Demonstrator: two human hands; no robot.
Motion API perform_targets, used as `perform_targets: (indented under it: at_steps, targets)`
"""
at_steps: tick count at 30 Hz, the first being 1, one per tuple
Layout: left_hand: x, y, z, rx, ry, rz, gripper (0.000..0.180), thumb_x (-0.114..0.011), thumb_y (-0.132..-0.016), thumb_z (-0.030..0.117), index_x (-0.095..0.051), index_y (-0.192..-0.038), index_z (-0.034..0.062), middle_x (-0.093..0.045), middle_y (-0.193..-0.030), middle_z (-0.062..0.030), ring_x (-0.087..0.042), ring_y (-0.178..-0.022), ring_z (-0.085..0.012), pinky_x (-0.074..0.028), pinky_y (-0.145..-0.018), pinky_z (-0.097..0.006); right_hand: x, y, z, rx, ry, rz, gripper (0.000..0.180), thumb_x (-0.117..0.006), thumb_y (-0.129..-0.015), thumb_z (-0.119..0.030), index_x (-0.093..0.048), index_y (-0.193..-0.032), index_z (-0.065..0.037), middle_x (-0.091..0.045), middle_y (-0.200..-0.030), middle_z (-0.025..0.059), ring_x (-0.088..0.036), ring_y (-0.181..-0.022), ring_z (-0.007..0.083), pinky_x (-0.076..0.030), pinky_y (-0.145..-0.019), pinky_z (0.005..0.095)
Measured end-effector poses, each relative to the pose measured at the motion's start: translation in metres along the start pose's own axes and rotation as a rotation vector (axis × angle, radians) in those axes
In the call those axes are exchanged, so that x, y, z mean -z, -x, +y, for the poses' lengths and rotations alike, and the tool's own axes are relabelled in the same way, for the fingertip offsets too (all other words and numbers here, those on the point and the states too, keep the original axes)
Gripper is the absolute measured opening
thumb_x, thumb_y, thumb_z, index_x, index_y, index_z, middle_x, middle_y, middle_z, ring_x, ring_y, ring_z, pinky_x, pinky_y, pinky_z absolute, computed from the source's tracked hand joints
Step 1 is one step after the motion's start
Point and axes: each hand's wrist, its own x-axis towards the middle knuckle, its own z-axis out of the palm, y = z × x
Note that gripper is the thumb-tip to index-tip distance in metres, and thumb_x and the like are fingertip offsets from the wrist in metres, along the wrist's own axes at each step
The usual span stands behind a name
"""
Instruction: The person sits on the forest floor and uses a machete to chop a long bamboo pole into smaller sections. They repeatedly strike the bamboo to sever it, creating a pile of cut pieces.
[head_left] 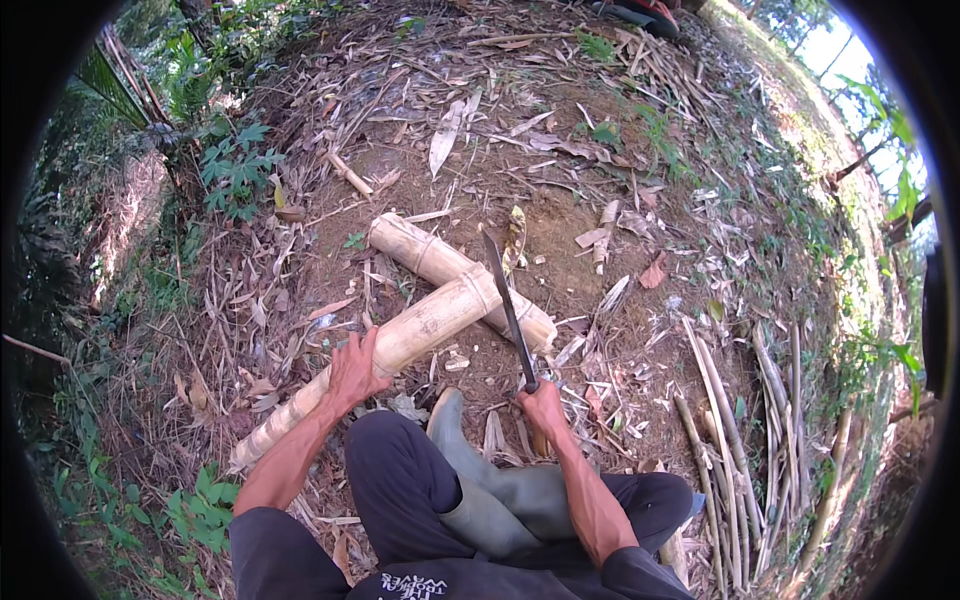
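A thick pale bamboo pole (430, 325) slants from the lower left up to the middle, its upper end resting across a shorter bamboo log (425, 250) on the ground. My left hand (355, 370) grips the pole partway along, thumb on the near side. In my right hand (543, 403) is the handle of a machete (513, 320). Its long dark blade points away from me and passes just beside the pole's upper end, over the log. Whether the edge touches the bamboo I cannot tell.
Thin cut poles (735, 450) lie in a bundle at the right. My crossed legs in green rubber boots (490, 510) are close below the bamboo. Dry leaves and chips litter the soil. Green plants (235, 165) grow at the left, and a shoe (640, 14) shows at the far edge.
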Motion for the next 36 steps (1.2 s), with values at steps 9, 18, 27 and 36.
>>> perform_targets:
  at_steps: [9,18,27,36]
  targets:
    - [-0.021,-0.051,0.006,-0.105,-0.063,0.062,0.104,-0.088,-0.057,0.025,-0.036,-0.145,0.007,-0.048,-0.119,-0.0196,-0.052,-0.109,-0.039,-0.04,-0.092,-0.05,0.015,-0.028,0.014,-0.101,-0.241,-0.175,0.012,-0.064,-0.082,-0.007,-0.055,-0.078,0.0,-0.055,-0.059,0.0043,-0.052,-0.044,0.0142,-0.043,-0.041,0.0307]
    - [-0.032,-0.062,-0.021,-0.174,0.087,0.054,0.107,-0.089,-0.054,0.021,-0.035,-0.146,0.0076,-0.047,-0.127,-0.0203,-0.048,-0.117,-0.0408,-0.04,-0.099,-0.049,0.027,-0.013,-0.003,-0.039,-0.004,-0.044,0.038,-0.066,-0.087,-0.031,-0.061,-0.092,0.006,-0.065,-0.07,0.0169,-0.064,-0.061,0.027,-0.05,-0.059,0.0418]
    - [-0.027,-0.056,0.01,-0.063,0.032,0.046,0.104,-0.088,-0.057,0.033,-0.037,-0.144,0.0071,-0.049,-0.129,-0.0179,-0.047,-0.122,-0.037,-0.035,-0.101,-0.053,0.016,0.001,0.0,0.021,0.182,0.046,0.041,-0.063,-0.09,-0.032,-0.061,-0.101,0.008,-0.066,-0.079,0.0245,-0.066,-0.075,0.035,-0.049,-0.069,0.046]
    - [-0.012,-0.078,-0.011,-0.091,0.151,-0.093,0.095,-0.085,-0.058,0.031,-0.042,-0.139,0.0083,-0.054,-0.123,-0.0159,-0.051,-0.12,-0.0354,-0.039,-0.099,-0.051,0.017,0.014,-0.058,0.245,0.184,0.159,0.034,-0.067,-0.088,-0.026,-0.06,-0.098,0.005,-0.067,-0.076,0.0269,-0.07,-0.073,0.04,-0.054,-0.064,0.0468]
